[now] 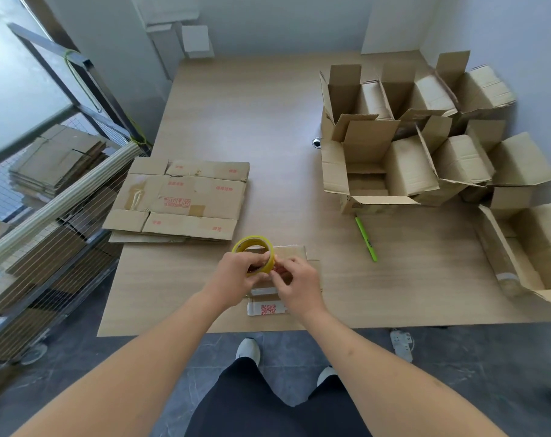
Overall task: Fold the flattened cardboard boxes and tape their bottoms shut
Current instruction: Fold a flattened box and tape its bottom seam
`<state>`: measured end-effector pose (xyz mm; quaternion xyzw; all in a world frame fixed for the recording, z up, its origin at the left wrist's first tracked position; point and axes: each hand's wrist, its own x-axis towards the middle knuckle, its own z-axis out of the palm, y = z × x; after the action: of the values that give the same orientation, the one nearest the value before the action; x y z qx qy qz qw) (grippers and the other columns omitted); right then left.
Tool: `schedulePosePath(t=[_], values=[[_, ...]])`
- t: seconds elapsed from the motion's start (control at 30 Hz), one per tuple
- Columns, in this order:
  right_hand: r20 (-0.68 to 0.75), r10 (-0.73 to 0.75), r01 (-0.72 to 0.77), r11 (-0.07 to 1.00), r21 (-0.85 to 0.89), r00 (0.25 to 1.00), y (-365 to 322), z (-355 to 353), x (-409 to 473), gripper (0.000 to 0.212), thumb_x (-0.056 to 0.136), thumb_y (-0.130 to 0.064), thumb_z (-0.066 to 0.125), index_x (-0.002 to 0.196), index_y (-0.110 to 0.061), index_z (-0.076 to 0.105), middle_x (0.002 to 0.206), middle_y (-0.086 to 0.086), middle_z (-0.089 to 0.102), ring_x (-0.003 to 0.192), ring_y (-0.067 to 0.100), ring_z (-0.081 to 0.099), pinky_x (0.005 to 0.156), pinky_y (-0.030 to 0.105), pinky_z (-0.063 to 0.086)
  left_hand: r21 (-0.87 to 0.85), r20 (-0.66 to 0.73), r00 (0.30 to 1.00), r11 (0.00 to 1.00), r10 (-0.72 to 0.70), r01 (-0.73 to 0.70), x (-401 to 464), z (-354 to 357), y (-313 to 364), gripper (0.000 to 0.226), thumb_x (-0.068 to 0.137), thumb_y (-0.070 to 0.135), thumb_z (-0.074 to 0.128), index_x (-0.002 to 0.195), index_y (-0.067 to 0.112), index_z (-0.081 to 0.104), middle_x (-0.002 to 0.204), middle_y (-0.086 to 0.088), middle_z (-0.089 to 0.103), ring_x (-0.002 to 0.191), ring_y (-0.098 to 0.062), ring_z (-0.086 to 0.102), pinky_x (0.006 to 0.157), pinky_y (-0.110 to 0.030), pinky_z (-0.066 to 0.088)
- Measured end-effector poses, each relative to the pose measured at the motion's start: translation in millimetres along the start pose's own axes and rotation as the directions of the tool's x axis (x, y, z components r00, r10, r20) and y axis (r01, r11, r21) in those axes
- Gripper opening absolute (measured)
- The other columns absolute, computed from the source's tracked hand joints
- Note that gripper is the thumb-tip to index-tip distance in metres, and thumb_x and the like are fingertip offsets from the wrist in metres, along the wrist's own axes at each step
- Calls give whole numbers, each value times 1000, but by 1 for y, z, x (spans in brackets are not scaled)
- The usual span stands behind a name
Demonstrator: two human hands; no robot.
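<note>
A yellow roll of tape (pixel 252 248) is held upright over a small folded cardboard box (pixel 294 254) near the table's front edge. My left hand (pixel 238 275) grips the roll from the left. My right hand (pixel 294 280) pinches at the roll's right side, where the tape end is; the end itself is too small to see. The box lies mostly hidden beneath both hands, with a red printed flap (pixel 267 308) showing at its near side. A stack of flattened cardboard boxes (pixel 179 200) with red print lies on the table to the left.
Several folded open boxes (pixel 393 146) crowd the table's right side. A green pen (pixel 366 238) lies right of my hands. A wire cart (pixel 47 216) with more flat cardboard stands left of the wooden table (pixel 236 121). A power strip (pixel 401 343) lies on the floor.
</note>
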<state>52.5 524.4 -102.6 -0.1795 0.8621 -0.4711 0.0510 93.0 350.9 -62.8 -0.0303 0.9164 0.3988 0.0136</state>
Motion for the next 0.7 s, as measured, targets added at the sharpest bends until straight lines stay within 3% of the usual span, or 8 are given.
schedulePosePath(t=[0.1,0.17,0.3,0.43,0.5,0.57,0.63,0.7], values=[[-23,18,-17,999,34,1000,-3,0,-2,20,85,-19,81,105,-14,79,90,-4,67,78,7,61,74,11,49,10,6,1000,1000,3,-4,-1,2,-2,43,87,15,84,129,19,74,115,5,78,105,-12,72,98,-35,56],[-29,47,-45,997,62,998,-2,-1,-1,18,84,-17,83,102,-14,80,89,-4,68,78,7,62,73,7,47,18,40,999,1000,24,-25,-2,0,-2,44,88,12,82,130,20,74,113,5,78,104,-11,72,96,-32,57],[-28,69,-66,992,111,997,3,0,0,16,82,-16,85,97,-14,80,88,-5,69,81,8,65,74,15,52,92,136,990,995,18,-31,-2,-6,-5,69,78,-9,74,139,21,67,124,5,74,115,-10,68,103,-29,52],[-36,79,-73,988,137,996,4,0,0,15,83,-15,84,98,-14,80,87,-5,70,78,8,66,74,24,56,94,135,991,995,12,-25,-2,-5,-6,71,77,-14,71,139,21,67,127,6,73,118,-8,67,104,-17,48],[-29,105,-100,985,139,994,4,-3,3,22,86,-17,79,108,-19,78,88,-6,70,78,8,66,74,25,57,69,113,994,998,2,-10,-2,-5,-4,68,77,-14,71,137,19,69,127,7,72,118,-3,65,103,-9,44],[37,181,-185,964,191,983,0,-9,10,43,89,-15,72,131,-23,66,93,-3,67,78,8,64,74,20,56,46,101,995,999,-9,4,-3,-6,-2,65,78,-15,71,135,17,70,126,9,71,115,8,62,100,-3,41],[133,211,-226,968,107,968,-4,-15,22,60,92,-16,64,147,-35,50,103,-2,59,82,8,61,77,17,50,21,109,994,1000,-22,20,-2,-7,-3,61,80,-15,72,133,16,71,122,13,70,109,23,57,97,-1,40],[245,213,-216,976,-18,946,-9,-20,35,58,96,-18,56,147,-45,47,108,-2,51,92,12,58,83,23,46,1,125,991,999,-43,43,-1,-8,-3,56,83,-13,73,131,16,72,118,16,69,105,28,56,95,-1,41]])
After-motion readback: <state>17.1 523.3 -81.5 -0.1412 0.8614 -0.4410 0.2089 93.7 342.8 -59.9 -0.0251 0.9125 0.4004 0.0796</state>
